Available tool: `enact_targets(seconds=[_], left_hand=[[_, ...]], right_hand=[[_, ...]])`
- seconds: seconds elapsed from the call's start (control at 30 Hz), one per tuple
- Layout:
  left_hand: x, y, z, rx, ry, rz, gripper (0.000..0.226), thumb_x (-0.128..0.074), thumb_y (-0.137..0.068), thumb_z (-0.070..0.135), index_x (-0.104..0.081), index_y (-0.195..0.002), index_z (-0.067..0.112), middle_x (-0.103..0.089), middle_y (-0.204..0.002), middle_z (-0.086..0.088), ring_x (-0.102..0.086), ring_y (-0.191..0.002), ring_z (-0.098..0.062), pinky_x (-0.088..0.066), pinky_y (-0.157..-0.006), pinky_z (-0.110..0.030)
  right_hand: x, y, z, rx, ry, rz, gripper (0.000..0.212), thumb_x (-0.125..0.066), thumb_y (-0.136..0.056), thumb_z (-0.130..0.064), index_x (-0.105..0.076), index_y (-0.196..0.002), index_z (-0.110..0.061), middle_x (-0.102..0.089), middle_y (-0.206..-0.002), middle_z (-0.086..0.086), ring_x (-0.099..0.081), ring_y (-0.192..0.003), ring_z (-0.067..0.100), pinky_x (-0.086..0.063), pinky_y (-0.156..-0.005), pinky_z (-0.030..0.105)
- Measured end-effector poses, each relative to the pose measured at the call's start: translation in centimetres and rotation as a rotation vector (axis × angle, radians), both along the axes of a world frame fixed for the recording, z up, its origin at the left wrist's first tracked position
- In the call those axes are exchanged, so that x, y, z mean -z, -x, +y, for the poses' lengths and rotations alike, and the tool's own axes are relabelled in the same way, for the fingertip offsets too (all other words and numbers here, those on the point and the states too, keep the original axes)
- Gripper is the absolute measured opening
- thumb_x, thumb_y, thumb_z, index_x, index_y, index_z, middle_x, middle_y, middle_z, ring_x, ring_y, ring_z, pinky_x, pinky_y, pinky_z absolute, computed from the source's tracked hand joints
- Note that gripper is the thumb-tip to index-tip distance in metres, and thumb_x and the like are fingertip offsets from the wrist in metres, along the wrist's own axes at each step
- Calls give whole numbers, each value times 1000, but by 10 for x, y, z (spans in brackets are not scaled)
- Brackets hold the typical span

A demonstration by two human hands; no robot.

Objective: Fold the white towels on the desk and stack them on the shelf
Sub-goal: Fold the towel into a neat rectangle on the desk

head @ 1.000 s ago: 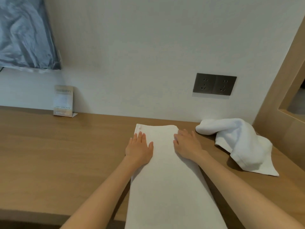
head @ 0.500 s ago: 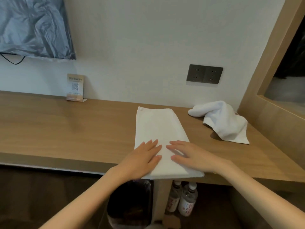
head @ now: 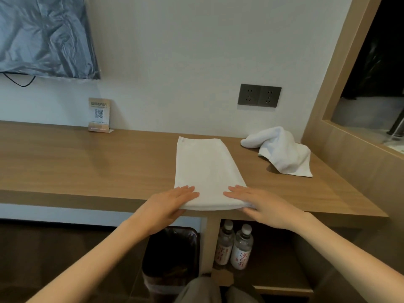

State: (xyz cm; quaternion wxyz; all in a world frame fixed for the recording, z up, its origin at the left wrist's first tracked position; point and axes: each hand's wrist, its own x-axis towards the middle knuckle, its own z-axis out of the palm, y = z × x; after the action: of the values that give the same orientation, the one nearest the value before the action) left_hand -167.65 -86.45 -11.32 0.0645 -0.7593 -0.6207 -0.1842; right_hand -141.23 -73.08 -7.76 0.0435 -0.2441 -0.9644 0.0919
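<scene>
- A long, flat white cloth towel [head: 205, 167] lay in the middle of the brown wooden desk [head: 87, 162]. Its near end was right at the near edge of the desk.
- The left hand [head: 172, 204] rested on the near left corner of that towel. The right hand [head: 258, 204] rested on the near right corner.
- The fingers [head: 188, 191] of both hands were straight and flat on top of the cloth, not curled round it. The thumbs could not be seen, so I cannot tell if they were tucked under the edge.
- The towel looked folded once the long way, so it was a thin strip. I think the step in hand was getting ready to fold the near end over to the far end.
- The next move would need both hands to pinch the two near corners and lift them together. Then they would lay them down even with the far corners, so the edges match.
- A second white towel [head: 284, 152], soft and crumpled in a heap, sat at the far right of the desk, well apart from the hands. It was not folded yet.
- No towel was on a shelf yet. A low wooden shelf [head: 282, 281] showed under the desk on the right, with two clear plastic water bottles [head: 241, 250] on it. I cannot tell if it was the shelf meant.
- The job seemed early on, with one towel partly folded and one waiting.
</scene>
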Motion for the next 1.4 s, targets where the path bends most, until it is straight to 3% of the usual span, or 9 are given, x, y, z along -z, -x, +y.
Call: enact_targets(seconds=[0.17,0.23,0.37,0.57,0.73,0.83,1.03,1.17,1.4], left_hand=[[-27,0,-1,-40,-53,-409,22,-55,-93,21,-61,-110,32,-69,-104,8,-63,-92,-3,-47,-79,-23],[-41,0,3,-67,-141,-630,16,-59,-90,20,-58,-93,36,-67,-83,8,-60,-73,-2,-45,-64,-15],[-70,-3,17,-101,-312,-1032,7,-60,-90,20,-58,-89,26,-67,-82,5,-60,-68,4,-47,-60,-10],[-88,5,71,-237,-437,-1126,24,-55,-92,33,-62,-81,13,-45,-57,12,-41,-48,2,-33,-47,-6],[-82,26,118,-290,-383,-1029,29,-45,-97,36,-45,-81,12,-40,-68,4,-34,-59,-9,-33,-50,-15],[-75,38,138,-329,-315,-965,31,-37,-99,39,-35,-84,12,-37,-72,0,-34,-61,-12,-30,-55,-25],[-56,64,174,-472,-128,-794,27,-27,-101,40,-34,-98,14,-50,-75,4,-50,-71,-20,-33,-55,-24],[-39,74,193,-582,-117,-682,29,-30,-100,40,-41,-101,13,-60,-91,-6,-57,-80,-24,-42,-62,-34],[-29,83,202,-704,-111,-619,37,-39,-99,35,-55,-103,2,-52,-110,-13,-46,-84,-21,-35,-74,-29]], right_hand=[[-14,5,5,122,191,299,18,-46,-97,-33,-62,-104,-36,-67,-99,-11,-59,-90,5,-46,-78,29],[-23,11,6,174,236,514,10,-55,-93,-27,-65,-92,-24,-64,-83,-2,-55,-74,8,-40,-68,27],[-42,27,10,277,454,898,14,-65,-87,-27,-65,-85,-13,-61,-75,-5,-55,-67,-2,-42,-64,17],[-55,68,41,444,602,1138,49,-57,-90,-41,-52,-84,7,-46,-78,10,-43,-74,20,-33,-64,28],[-55,106,81,548,509,1076,36,-45,-96,-43,-52,-96,-8,-59,-89,7,-57,-88,24,-46,-76,34],[-53,123,101,562,371,947,28,-35,-100,-40,-44,-104,-14,-50,-86,-5,-49,-85,15,-36,-67,30],[-40,149,136,589,264,789,30,-26,-101,-41,-34,-101,-12,-51,-81,4,-50,-70,17,-35,-57,31],[-27,159,155,627,181,658,27,-25,-100,-41,-34,-98,-15,-55,-82,6,-54,-72,24,-37,-59,35],[-14,169,172,631,-70,400,31,-33,-100,-39,-41,-108,-10,-65,-93,10,-61,-84,30,-40,-63,35]])
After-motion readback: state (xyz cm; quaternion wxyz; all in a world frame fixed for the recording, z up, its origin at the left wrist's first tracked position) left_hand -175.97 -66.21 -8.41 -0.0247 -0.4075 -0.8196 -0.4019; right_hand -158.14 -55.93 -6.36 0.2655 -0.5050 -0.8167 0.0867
